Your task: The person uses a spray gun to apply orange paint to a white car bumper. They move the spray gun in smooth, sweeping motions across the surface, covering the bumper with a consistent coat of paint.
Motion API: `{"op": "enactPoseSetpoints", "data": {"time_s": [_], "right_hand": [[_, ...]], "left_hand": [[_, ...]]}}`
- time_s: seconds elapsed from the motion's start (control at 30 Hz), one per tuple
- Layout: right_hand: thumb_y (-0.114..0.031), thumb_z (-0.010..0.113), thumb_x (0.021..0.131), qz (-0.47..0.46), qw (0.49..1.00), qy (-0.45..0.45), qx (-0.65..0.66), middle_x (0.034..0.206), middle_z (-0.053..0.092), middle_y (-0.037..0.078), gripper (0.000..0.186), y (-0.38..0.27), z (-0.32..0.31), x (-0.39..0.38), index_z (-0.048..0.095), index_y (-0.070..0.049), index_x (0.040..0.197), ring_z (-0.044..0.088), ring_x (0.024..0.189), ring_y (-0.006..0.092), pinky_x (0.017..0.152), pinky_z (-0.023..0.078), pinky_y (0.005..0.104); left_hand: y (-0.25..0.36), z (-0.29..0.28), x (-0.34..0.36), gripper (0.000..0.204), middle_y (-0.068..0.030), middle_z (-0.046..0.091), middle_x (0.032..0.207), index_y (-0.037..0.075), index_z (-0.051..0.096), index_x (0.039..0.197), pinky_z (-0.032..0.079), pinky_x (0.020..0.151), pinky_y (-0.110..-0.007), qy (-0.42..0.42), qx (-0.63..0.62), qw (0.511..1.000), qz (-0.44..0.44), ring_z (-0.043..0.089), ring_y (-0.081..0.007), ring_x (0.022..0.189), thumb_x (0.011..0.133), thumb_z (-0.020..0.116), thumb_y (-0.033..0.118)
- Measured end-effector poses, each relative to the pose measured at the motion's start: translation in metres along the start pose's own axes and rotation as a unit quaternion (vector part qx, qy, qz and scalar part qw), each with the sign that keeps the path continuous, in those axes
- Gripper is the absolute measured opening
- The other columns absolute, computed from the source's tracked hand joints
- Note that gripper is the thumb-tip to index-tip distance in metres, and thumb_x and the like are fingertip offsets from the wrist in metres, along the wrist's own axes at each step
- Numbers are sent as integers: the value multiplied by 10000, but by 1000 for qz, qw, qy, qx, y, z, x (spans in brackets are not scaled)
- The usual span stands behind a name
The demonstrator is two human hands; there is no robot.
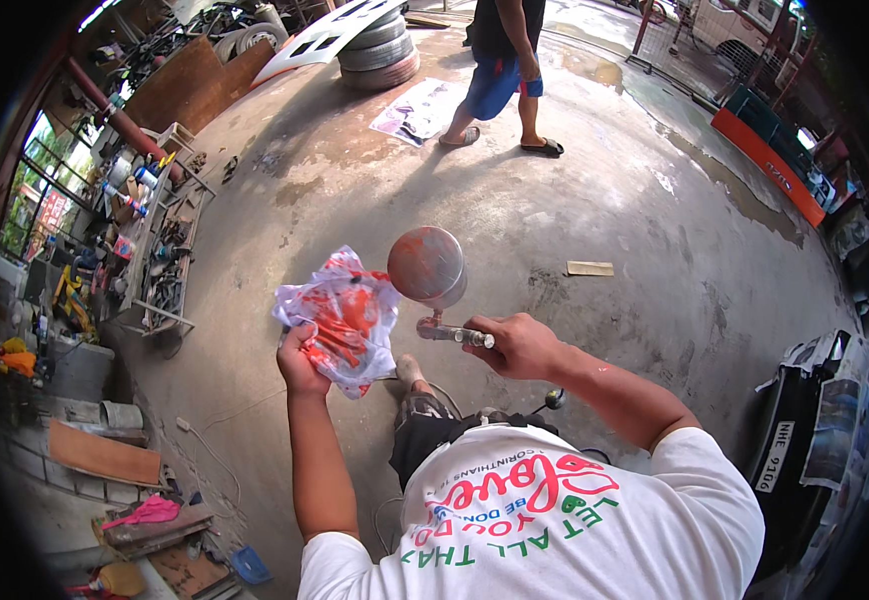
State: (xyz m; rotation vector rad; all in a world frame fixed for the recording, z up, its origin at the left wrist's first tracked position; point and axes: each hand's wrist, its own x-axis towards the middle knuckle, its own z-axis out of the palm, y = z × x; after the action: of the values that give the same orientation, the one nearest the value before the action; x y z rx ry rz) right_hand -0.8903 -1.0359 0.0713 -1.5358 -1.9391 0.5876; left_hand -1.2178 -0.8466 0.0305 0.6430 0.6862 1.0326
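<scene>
A white cloth smeared with red-orange paint (347,312) is spread out in front of me, gripped along its lower left edge by my left hand (302,362). To its right is a paint spray gun (445,332) with a round metal cup (429,268) on top, its lid stained with red paint. My right hand (517,346) is closed around the gun's handle, which the fingers partly hide. Cup and cloth are close to each other; whether they touch I cannot tell.
Someone in blue shorts (495,92) stands ahead on the concrete floor by stacked tires (380,55). A cluttered tool rack (170,245) lines the left. A paper-covered vehicle part with a plate (805,430) is at right. A hose (230,460) trails on the floor.
</scene>
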Motion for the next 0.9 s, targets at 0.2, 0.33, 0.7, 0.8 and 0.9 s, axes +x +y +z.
{"op": "enactPoseSetpoints", "data": {"time_s": [0.2, 0.33, 0.7, 0.8, 0.9], "right_hand": [[-248, 669, 1002, 52, 997, 27, -41, 808, 703, 176, 251, 83, -15, 126, 611, -125, 1213, 692, 786, 425, 659, 528, 539], [-281, 650, 1015, 84, 995, 41, -40, 820, 709, 186, 286, 113, -29, 219, 595, -131, 1251, 693, 817, 437, 685, 534, 552], [-310, 646, 1018, 162, 980, 115, 16, 796, 692, 191, 236, 223, -86, 380, 596, -157, 1190, 675, 807, 459, 677, 508, 577], [-304, 650, 1016, 172, 976, 131, 26, 788, 694, 182, 227, 252, -104, 416, 600, -162, 1186, 678, 792, 448, 666, 508, 574], [-299, 658, 1011, 118, 987, 102, 22, 794, 699, 180, 249, 299, -126, 458, 608, -176, 1222, 680, 773, 442, 657, 511, 567]], "left_hand": [[50, 166, 116, 718, -193, 429, 1615, 53, 473, 1563, 430, 1162, -481, -317, 126, 925, 169, 470, -396, 1445, 979, 654, 429], [35, 223, 254, 695, -223, 515, 1520, 156, 620, 1466, 458, 1105, -499, -231, 638, 632, 375, 530, -430, 1350, 892, 789, 509], [33, 249, 576, 337, -63, 727, 1017, 21, 721, 1204, 563, 769, -314, -249, 350, 891, 143, 718, -185, 859, 1000, 737, 289], [4, 193, 630, 494, -142, 680, 1218, 12, 578, 1366, 594, 932, -422, -232, 41, 972, -18, 716, -255, 1033, 1061, 599, 399], [-16, 197, 657, 690, -173, 666, 1298, -14, 518, 1437, 579, 1005, -482, -273, 25, 927, -255, 706, -291, 1105, 1020, 597, 529]]}}
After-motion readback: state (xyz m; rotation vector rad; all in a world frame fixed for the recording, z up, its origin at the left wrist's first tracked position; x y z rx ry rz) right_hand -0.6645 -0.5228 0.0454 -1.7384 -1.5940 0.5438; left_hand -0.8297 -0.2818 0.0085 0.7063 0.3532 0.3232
